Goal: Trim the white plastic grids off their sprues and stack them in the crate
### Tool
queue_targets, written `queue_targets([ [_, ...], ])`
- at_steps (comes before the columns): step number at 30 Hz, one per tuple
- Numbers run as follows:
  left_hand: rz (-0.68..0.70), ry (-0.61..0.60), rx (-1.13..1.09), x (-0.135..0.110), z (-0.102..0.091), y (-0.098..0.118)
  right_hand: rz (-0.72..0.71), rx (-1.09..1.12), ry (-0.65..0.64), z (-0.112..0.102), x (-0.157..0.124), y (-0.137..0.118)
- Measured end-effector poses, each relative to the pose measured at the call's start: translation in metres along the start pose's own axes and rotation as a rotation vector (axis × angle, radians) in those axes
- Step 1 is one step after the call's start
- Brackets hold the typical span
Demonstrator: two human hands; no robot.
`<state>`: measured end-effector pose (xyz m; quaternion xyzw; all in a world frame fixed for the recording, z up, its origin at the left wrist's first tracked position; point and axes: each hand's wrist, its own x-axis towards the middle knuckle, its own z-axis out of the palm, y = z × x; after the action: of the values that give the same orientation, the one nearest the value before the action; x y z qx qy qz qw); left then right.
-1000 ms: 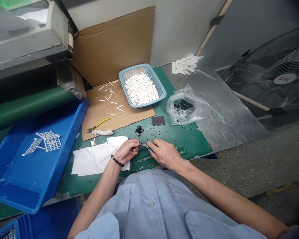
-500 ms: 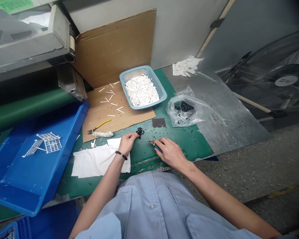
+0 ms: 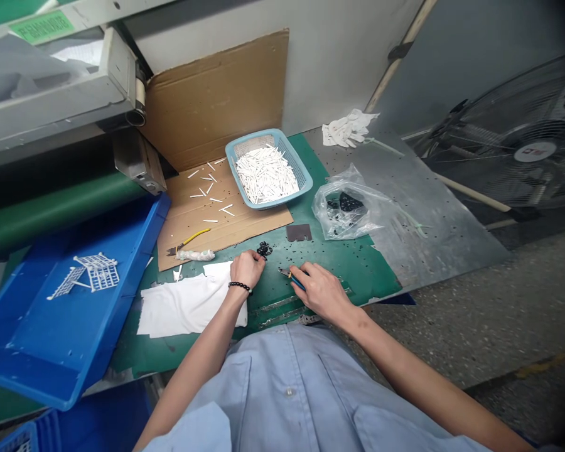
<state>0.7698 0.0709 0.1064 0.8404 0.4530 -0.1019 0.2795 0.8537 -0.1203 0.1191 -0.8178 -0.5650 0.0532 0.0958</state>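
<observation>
Clearly, the right hand (image 3: 327, 292) has its fingers clamped round blue-handled pliers (image 3: 296, 280) over the green worktop (image 3: 274, 290), while the left hand (image 3: 247, 269) pinches its fingers together, contents hidden, by the small black pieces (image 3: 264, 248).

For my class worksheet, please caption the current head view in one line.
Left hand at a pile of black parts, right hand holding pliers, with a light-blue basket of white sticks behind.

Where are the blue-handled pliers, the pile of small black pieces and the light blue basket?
Blue-handled pliers (image 3: 297, 282): head view, on the exposed part of the handle.
Pile of small black pieces (image 3: 264, 249): head view, on its middle.
Light blue basket (image 3: 298, 164): head view, on its right mesh wall.
</observation>
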Motion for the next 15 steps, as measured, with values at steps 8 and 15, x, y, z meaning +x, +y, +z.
queue_targets([
  [8,0.104,0.01,0.116,-0.011,0.002,-0.006,0.005,0.01,0.009,0.001,-0.003,-0.002],
  [15,0.243,0.038,0.146,-0.02,0.009,-0.014,0.003,0.017,0.016,0.001,-0.005,-0.002],
])
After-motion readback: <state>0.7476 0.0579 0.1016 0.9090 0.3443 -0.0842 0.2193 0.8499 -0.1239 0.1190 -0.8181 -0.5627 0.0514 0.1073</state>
